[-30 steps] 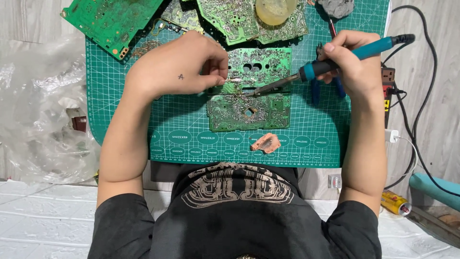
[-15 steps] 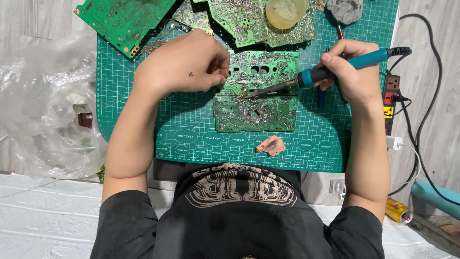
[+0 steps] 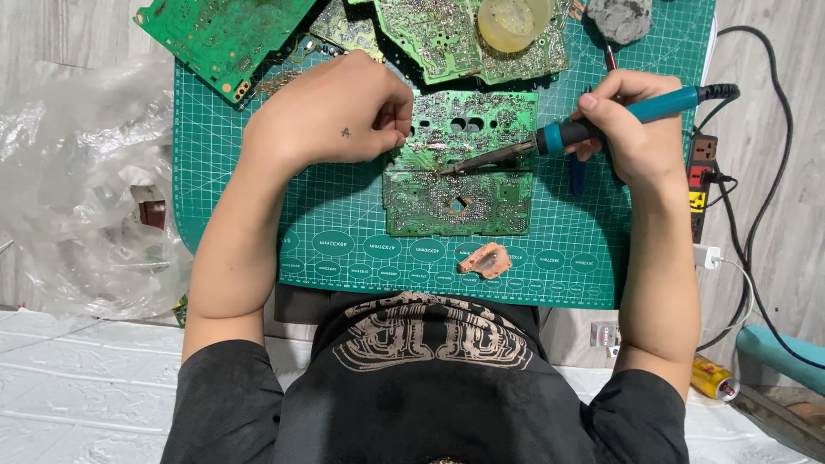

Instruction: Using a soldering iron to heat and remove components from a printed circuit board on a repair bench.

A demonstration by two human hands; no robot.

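Green circuit board (image 3: 455, 163) lies flat at centre of green cutting mat (image 3: 249, 215). Right hand (image 3: 632, 129) clamped around teal-handled soldering iron (image 3: 593, 129), tip resting on the board near its middle. Left hand (image 3: 331, 112) curled, fingers together, pressing on the board's left far corner; whether it pinches anything, cannot tell. Small copper-coloured scrap (image 3: 485, 259) on mat, near side of board, apart from it. More boards (image 3: 223, 30) stacked at far edge, a round yellowish tub (image 3: 513, 21) on them. Crumpled clear plastic bag (image 3: 77, 180) left of mat; power strip (image 3: 700, 176) at right.

Roughly five circuit boards (image 3: 457, 176), one soldering iron (image 3: 593, 129)
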